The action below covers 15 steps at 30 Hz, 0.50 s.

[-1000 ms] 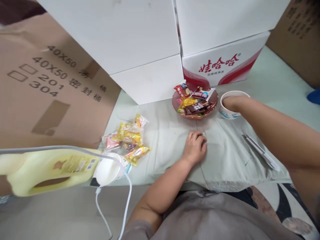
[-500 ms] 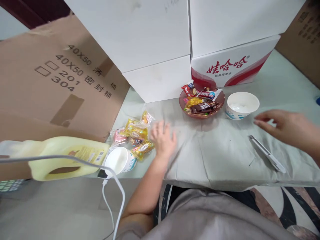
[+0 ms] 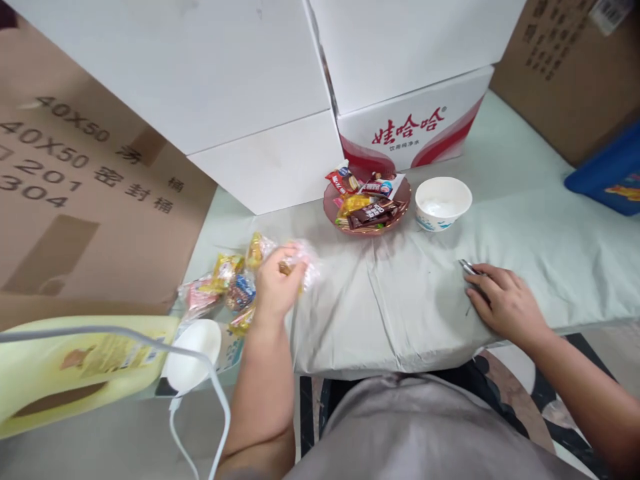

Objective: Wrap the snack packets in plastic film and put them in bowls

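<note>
My left hand [image 3: 281, 280] is closed on a wrapped snack [image 3: 306, 267] in crinkled clear plastic, blurred by motion, just above the cloth. Beside it lie several other wrapped snacks [image 3: 228, 271] in yellow, pink and blue packaging. My right hand [image 3: 510, 303] lies over a slim silver tool that looks like a utility knife [image 3: 468, 267]. Its fingers wrap round the tool, leaving only the tip showing. A pink glass bowl [image 3: 331, 212] of packaged sweets and a white paper bowl [image 3: 444, 200] with something clear and crumpled inside stand beyond my hands.
At the left, a second paper bowl [image 3: 195, 357] lies tipped, near a yellow jug [image 3: 120, 347] and a white cable [image 3: 125, 340]. White boxes [image 3: 270, 160] and a brown carton [image 3: 50, 200] line the back and left. A blue container [image 3: 610, 170] stands at the right.
My left hand has picked up a wrapped snack from the pile and lifted it. My right hand has come down onto the silver tool and closed round it. The view has shifted right.
</note>
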Available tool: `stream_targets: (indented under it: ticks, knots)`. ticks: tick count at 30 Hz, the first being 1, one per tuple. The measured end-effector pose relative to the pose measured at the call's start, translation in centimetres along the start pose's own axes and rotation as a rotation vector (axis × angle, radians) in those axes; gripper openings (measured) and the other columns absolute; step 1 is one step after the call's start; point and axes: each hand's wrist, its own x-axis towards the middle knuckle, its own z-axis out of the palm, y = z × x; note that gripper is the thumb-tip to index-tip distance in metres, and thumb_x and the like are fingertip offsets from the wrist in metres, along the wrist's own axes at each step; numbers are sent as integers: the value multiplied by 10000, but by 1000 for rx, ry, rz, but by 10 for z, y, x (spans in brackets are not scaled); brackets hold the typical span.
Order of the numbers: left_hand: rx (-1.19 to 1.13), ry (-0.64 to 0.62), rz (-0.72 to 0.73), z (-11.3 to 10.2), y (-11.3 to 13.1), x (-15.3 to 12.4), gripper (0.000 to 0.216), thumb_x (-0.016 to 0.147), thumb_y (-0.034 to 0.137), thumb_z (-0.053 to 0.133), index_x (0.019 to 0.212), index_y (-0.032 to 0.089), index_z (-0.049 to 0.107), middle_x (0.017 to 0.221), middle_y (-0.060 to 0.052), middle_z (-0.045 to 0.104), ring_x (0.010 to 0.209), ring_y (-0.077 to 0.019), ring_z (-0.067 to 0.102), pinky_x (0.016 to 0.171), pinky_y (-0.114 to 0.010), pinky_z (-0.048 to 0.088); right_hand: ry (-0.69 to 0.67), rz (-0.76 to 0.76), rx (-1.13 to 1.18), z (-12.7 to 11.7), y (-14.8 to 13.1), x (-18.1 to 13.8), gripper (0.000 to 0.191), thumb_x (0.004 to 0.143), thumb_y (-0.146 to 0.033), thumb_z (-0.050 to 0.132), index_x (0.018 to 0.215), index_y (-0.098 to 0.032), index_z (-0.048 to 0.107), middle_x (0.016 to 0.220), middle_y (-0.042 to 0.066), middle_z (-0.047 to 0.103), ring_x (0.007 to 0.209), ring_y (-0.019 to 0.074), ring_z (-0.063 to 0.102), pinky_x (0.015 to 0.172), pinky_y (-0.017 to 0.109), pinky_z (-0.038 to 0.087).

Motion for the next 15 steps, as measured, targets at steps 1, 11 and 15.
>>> stream_targets:
  ticks: [1,11,15]
  knots:
    - [-271,-138,21,13,11,-8,244,743,440,643,814,211,594,1046,-97,697,1059,-299,633,946,-467,473,1,-4,-2,-1,-1,0,249,921,-334,485,1059,-196,639,1154,136,647,992,303,613,837,464,503]
    - [-779,-695,-26,123,16,-37,360,780,451,681,1018,196,588,1090,-104,687,1002,-233,660,840,-361,518,137,192,-50,1,-4,-3,354,910,-278,499,1237,-155,553,1068,170,632,1008,313,606,869,473,517]
    - [-452,-473,202,118,2,-30,256,812,274,641,1054,194,629,1060,-86,672,982,-198,629,882,-342,489,70,146,124,-6,-23,9,326,929,-235,464,1244,-220,550,1044,124,647,974,271,637,834,429,543]
